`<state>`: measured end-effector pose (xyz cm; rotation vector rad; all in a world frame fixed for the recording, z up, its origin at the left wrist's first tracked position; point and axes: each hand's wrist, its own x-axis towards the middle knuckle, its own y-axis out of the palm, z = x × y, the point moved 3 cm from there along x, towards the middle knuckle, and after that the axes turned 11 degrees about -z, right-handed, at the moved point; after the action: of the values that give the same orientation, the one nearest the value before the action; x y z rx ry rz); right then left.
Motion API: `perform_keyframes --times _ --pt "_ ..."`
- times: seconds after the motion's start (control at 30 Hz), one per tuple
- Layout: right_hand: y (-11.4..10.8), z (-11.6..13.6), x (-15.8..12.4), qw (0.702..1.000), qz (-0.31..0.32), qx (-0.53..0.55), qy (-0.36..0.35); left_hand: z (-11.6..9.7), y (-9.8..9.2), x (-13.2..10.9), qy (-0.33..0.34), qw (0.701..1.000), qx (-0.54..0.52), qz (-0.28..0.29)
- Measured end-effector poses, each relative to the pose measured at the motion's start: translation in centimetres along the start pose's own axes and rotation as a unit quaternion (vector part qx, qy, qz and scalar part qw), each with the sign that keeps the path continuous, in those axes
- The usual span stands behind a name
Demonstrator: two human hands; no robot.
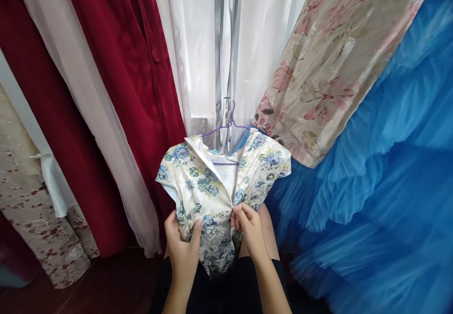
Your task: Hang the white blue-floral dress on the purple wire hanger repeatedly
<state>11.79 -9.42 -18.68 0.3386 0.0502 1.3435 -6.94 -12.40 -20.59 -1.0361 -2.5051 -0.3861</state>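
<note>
A white dress with blue and yellow-green flowers [208, 189] hangs by its shoulders on a thin purple hanger [232, 121], its front neckline parted. My left hand [183, 233] grips the left side of the dress, thumb on the front and fingers behind the cloth. Near the bottom of the neck opening, my right hand [247, 219] pinches the edge of the dress between thumb and fingers. Whether a zip pull or fastener sits in that pinch is too small to tell. The lower part of the dress drapes over my lap.
Long dark red gowns [120, 68] and pale sheer fabric hang on the left. White curtain-like cloth [262, 45] is behind the hanger. A beige floral garment [318, 82] and a ruffled blue tulle gown [389, 200] fill the right. Dark floor [116, 281] shows at lower left.
</note>
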Motion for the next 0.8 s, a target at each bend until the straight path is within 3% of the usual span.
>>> perform_keyframes --times 0.07,0.1,0.17,0.23,0.37,0.43,0.6,0.67,0.73,0.8 --pt "-0.5 -0.2 -0.5 1.0 0.002 0.001 0.016 0.2 0.8 -0.9 0.126 0.99 0.009 -0.062" --pt "-0.6 -0.2 -0.7 1.0 0.014 -0.005 0.025 0.4 1.8 -1.6 0.168 0.985 0.016 -0.04" --pt "-0.6 -0.1 -1.1 0.998 0.042 -0.015 0.045 0.9 4.5 -2.7 0.177 0.979 0.032 0.092" --pt "-0.7 0.3 -1.2 0.997 0.051 -0.019 0.059 1.2 6.9 -3.6 0.138 0.965 0.048 0.218" --pt "-1.1 2.7 0.8 0.998 -0.003 -0.004 0.061 -0.1 8.9 -3.5 0.141 0.928 0.109 0.327" --pt "-0.6 5.1 3.6 0.999 -0.022 0.017 0.046 -1.3 9.1 -3.3 0.18 0.885 0.174 0.392" --pt "3.0 12.5 11.7 0.996 -0.016 0.078 -0.029 -3.7 9.3 -3.2 0.293 0.729 0.342 0.516" --pt "3.8 14.5 13.4 0.993 -0.021 0.107 -0.052 -4.2 9.3 -2.7 0.308 0.699 0.358 0.537" --pt "3.9 15.4 13.7 0.99 -0.02 0.118 -0.068 -4.8 9.3 -1.3 0.298 0.719 0.316 0.542" --pt "3.5 15.4 13.2 0.991 -0.016 0.112 -0.072 -6.2 9.3 1.2 0.266 0.784 0.231 0.512"
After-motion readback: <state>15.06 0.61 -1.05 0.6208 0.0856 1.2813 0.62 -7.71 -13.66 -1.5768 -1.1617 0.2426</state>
